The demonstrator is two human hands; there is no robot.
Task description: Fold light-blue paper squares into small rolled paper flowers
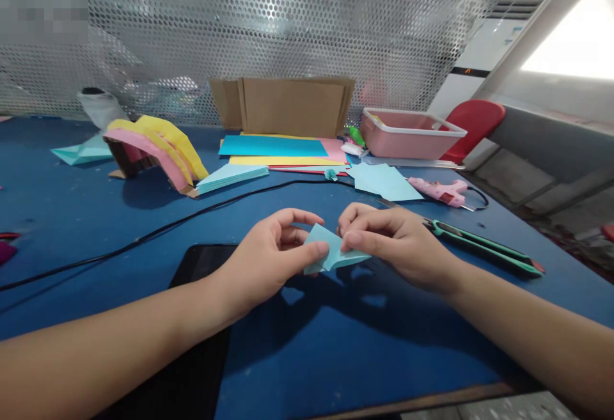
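Paper (336,255), pale turquoise, folded small, held above the blue table (297,369) on the near side of the black cable (139,240). Pointed corner at the top, crisp slanting edges, lower side parting into a shallow fold, right end narrowing to a tip. Pinched on one side by the left hand (266,250), thumb in front, and on the other by the right hand (403,241), thumb and fingertips close together. Beyond the cable, layered stack (233,178) of matching colour; nearer than the cable, black flat slab (185,378).
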